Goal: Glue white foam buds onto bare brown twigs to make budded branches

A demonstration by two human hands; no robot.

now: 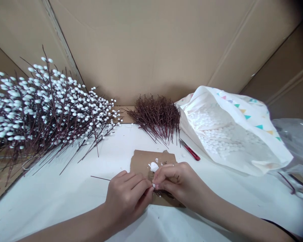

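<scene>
My left hand (130, 192) is closed round a thin brown twig (100, 177), whose bare end sticks out to the left. Between the thumb and fingers of my right hand (175, 179) is a small white bud (154, 185), touching the fingertips of my left hand. Both hands meet over a piece of brown cardboard (141, 161). A white blob (154, 166) lies on the cardboard just beyond my right fingertips, with small white bits round it. Dark twig branches show partly beneath my right hand.
Brown twigs with white buds (47, 107) fill the left. Bare brown twigs (158, 116) lie at the back, beside a red-handled cutter (192, 152). An open white bag (252, 117) of white buds lies on the right of the white table (73, 198); clear plastic (296, 137) is beyond it.
</scene>
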